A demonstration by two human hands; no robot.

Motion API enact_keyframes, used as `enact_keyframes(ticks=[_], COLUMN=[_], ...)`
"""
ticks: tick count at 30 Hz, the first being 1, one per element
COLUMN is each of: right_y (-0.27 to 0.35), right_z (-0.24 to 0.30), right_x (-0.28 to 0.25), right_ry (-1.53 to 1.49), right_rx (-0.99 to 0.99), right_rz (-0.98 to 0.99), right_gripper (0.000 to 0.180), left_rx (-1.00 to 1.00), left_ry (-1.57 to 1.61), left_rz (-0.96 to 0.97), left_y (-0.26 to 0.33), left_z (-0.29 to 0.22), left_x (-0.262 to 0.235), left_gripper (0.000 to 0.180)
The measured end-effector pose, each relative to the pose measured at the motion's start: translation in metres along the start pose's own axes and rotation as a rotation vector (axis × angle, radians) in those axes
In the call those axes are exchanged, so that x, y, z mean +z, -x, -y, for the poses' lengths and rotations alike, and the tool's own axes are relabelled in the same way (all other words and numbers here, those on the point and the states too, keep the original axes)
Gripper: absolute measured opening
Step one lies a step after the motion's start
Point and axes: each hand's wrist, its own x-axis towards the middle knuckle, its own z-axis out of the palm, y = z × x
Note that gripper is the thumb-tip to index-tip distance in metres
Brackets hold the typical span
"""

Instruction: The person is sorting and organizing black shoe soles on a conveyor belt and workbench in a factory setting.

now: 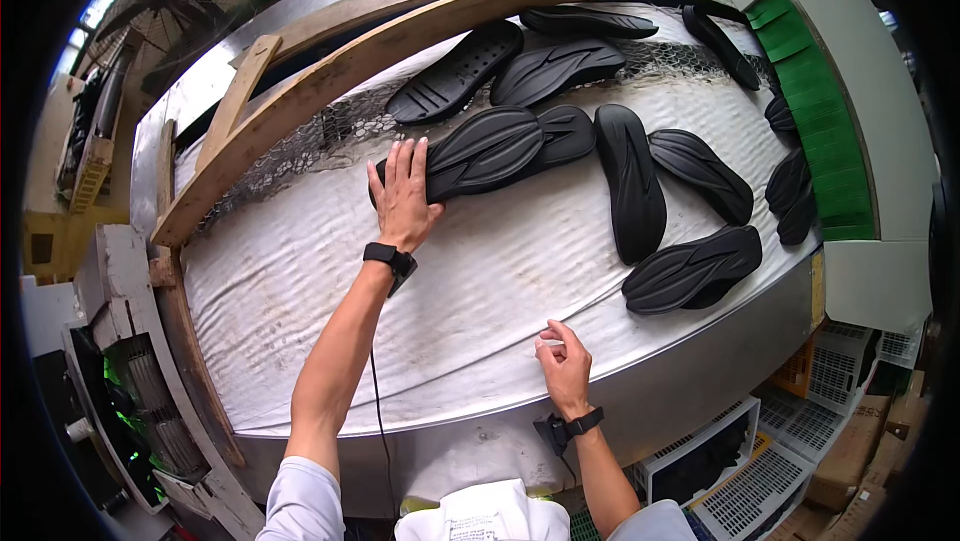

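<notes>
My left hand (404,196) lies with outstretched fingers on the near left end of a long black shoe sole (485,151). That sole has curved grooves and overlaps another black sole (568,136) at its right end. Over the front part of the white cloth, my right hand (566,371) hovers with loosely bent fingers and nothing visible in it. To the right of the left hand's sole lie an upright-pointing sole (632,186), a slanted one (703,174) and a nearer one (692,271).
A stained white cloth (300,311) covers the metal-edged table. Wooden rails (400,41) border its far left. More soles, including a perforated one (455,71), lie at the back. Green strips (815,121) hang from a white housing at right. Plastic crates (750,491) stand below right.
</notes>
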Motion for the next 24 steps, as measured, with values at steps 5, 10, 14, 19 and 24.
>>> enact_keyframes(ticks=[5, 10, 14, 19, 24], right_y=[-0.047, -0.130, -0.204, -0.318, -0.288], right_z=[0.019, 0.091, 0.146, 0.107, 0.143], right_x=[-0.007, -0.005, 0.028, 0.017, 0.101], right_ry=[0.000, 0.210, 0.646, 1.348, 1.483], right_rx=[-0.075, -0.375, -0.837, -0.847, -0.992], right_rz=[-0.002, -0.029, -0.027, -0.007, 0.194], right_gripper=[0.037, 0.043, 0.078, 0.094, 0.094], left_rx=[-0.010, -0.296, -0.517, -0.625, -0.821], left_ry=[0.159, 0.528, 0.790, 0.837, 0.845], left_rz=[0.043, 0.025, 0.037, 0.109, -0.133], left_y=[0.015, 0.122, 0.241, 0.315, 0.382], left_z=[-0.004, 0.008, 0.027, -0.001, 0.006], left_x=[-0.014, -0.095, -0.131, -0.123, -0.126], left_gripper=[0.100, 0.095, 0.100, 0.096, 0.099])
